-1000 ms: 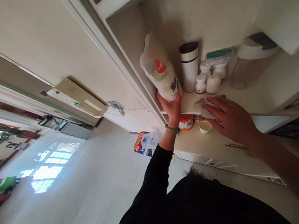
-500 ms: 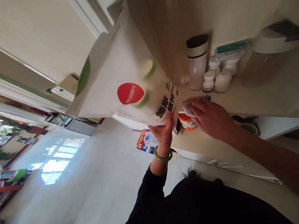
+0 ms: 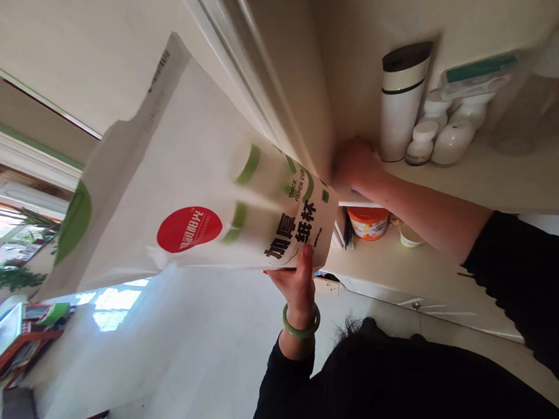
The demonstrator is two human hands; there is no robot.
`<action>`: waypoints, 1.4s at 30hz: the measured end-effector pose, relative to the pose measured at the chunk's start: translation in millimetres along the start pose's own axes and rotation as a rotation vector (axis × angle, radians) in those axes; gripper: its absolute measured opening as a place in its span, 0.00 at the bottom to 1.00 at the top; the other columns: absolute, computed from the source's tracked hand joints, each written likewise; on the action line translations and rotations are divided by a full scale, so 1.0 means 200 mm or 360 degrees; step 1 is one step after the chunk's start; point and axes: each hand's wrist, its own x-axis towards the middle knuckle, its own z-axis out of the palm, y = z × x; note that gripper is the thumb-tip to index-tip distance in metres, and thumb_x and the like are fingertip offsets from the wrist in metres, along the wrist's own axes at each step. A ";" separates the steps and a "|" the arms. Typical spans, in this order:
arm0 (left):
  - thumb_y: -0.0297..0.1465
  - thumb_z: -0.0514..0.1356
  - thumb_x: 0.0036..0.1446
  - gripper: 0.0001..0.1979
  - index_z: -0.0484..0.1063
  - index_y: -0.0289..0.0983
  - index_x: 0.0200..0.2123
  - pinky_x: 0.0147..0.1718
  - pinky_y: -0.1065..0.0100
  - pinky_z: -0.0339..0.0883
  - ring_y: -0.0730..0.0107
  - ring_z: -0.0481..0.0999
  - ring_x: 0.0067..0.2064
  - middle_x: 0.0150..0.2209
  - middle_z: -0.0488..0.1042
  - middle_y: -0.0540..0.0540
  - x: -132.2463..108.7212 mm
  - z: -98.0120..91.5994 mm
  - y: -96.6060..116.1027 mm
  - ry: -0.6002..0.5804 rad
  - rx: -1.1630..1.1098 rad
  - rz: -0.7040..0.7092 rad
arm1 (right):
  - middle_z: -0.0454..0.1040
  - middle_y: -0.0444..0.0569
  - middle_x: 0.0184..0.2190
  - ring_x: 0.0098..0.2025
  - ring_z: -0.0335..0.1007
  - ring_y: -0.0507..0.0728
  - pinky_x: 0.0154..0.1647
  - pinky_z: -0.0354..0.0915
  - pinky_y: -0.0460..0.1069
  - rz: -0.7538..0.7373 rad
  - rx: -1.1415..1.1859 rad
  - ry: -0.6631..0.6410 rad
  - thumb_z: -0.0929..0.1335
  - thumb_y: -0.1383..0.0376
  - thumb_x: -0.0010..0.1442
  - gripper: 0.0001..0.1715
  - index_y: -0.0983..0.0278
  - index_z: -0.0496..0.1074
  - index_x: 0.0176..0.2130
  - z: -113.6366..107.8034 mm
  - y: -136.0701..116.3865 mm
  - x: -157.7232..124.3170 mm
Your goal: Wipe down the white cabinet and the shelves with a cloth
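Observation:
A big white bag of paper cups hangs slanted across the middle, with a red oval label, black lettering and green-banded cups showing through it. My left hand, a green bangle on its wrist, grips the bag's lower right end, thumb on the front. Reaching past the bag, my right hand is at the inner corner of the shelf, just left of a white tumbler with a dark lid. Motion blurs its fingers, and whatever it may hold does not show.
Several white bottles stand close to the tumbler, a teal-and-white packet on top. Under the shelf are an orange tub and a small cup. Cabinet drawers lie below; a wooden table stands far left.
My right hand has moved from the shelf's front edge to its inner corner; the crumpled white cloth or tissue in it is now out of sight. The bag has shifted left and down in view.

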 end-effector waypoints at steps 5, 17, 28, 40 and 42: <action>0.54 0.80 0.58 0.44 0.79 0.42 0.71 0.70 0.45 0.86 0.38 0.88 0.70 0.61 0.89 0.35 -0.01 -0.06 -0.01 -0.0022 -0.0059 -0.0026 | 0.85 0.70 0.54 0.66 0.72 0.78 0.66 0.74 0.77 0.0017 0.0206 0.0048 0.63 0.46 0.85 0.34 0.66 0.87 0.57 0.05 0.00 -0.02; 0.53 0.79 0.59 0.40 0.81 0.42 0.69 0.72 0.41 0.84 0.37 0.90 0.67 0.56 0.91 0.36 0.00 0.01 -0.04 -0.0128 -0.0048 0.0027 | 0.84 0.58 0.67 0.64 0.75 0.73 0.55 0.69 0.61 -0.0465 0.0202 0.0229 0.65 0.66 0.82 0.24 0.57 0.84 0.65 0.04 0.07 -0.59; 0.51 0.80 0.59 0.32 0.84 0.42 0.61 0.76 0.40 0.80 0.40 0.89 0.68 0.58 0.90 0.38 0.01 0.14 0.03 -0.0238 -0.0137 0.0077 | 0.84 0.67 0.65 0.61 0.78 0.69 0.58 0.75 0.61 -0.0149 0.0238 0.0038 0.61 0.66 0.84 0.25 0.67 0.84 0.63 0.01 0.08 -0.21; 0.52 0.82 0.55 0.45 0.74 0.44 0.71 0.81 0.41 0.73 0.40 0.81 0.77 0.71 0.82 0.35 0.14 0.66 -0.17 -0.0400 -0.0215 0.0192 | 0.87 0.63 0.62 0.62 0.80 0.70 0.58 0.72 0.60 -0.0281 0.0282 0.0307 0.63 0.68 0.81 0.26 0.65 0.85 0.65 0.06 0.30 -0.51; 0.50 0.81 0.56 0.50 0.67 0.42 0.76 0.80 0.43 0.73 0.44 0.79 0.79 0.76 0.77 0.32 0.12 0.67 -0.20 -0.0379 -0.0149 0.0150 | 0.87 0.65 0.60 0.62 0.80 0.70 0.59 0.72 0.59 -0.0299 0.0248 0.0325 0.65 0.69 0.80 0.23 0.68 0.86 0.62 0.07 0.31 -0.54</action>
